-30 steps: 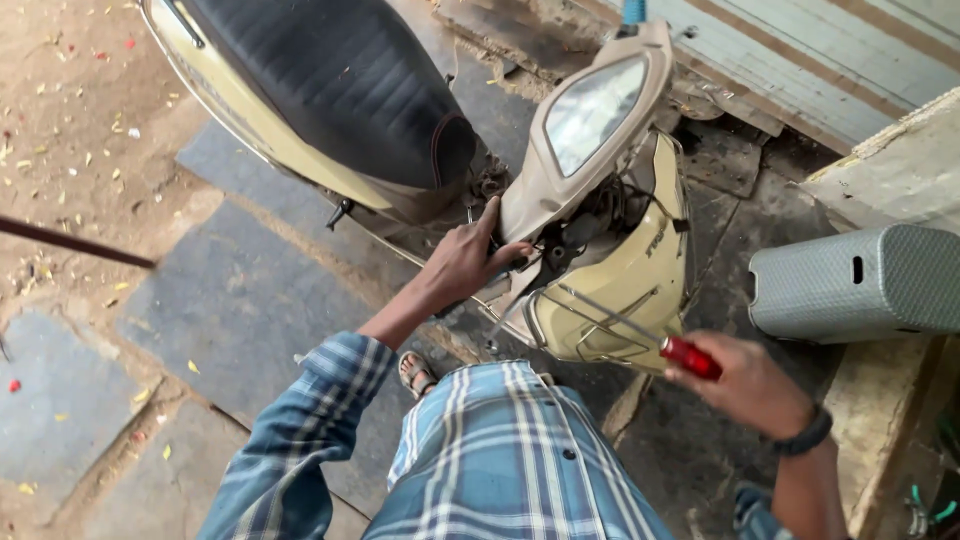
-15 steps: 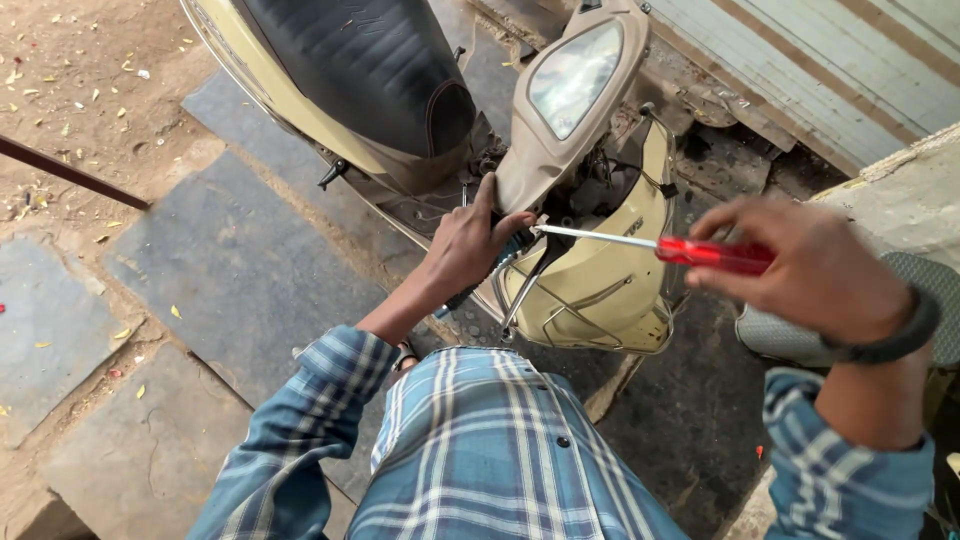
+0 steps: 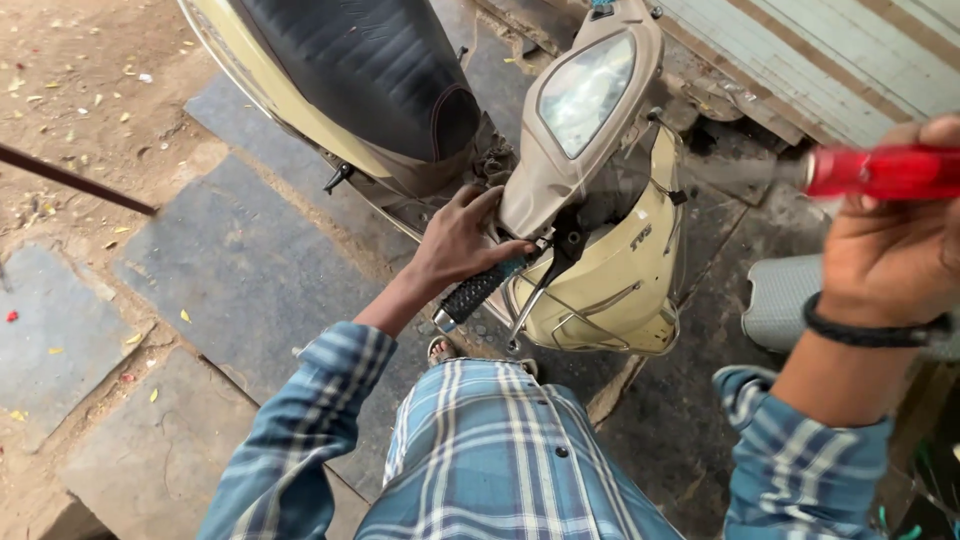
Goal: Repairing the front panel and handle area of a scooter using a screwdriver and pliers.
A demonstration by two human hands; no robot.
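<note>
Grey stone slabs (image 3: 250,290) beside sandy ground carry a cream-coloured scooter with a black seat (image 3: 380,90). The person's left hand (image 3: 460,245) is curled around the headlight housing just above the black ribbed handlebar grip (image 3: 480,290). The right hand (image 3: 890,240), raised well clear of the scooter, is closed on a red-handled screwdriver (image 3: 880,172). Its blurred shaft touches nothing; no screw work shows as under way, and the body panels look in place.
</note>
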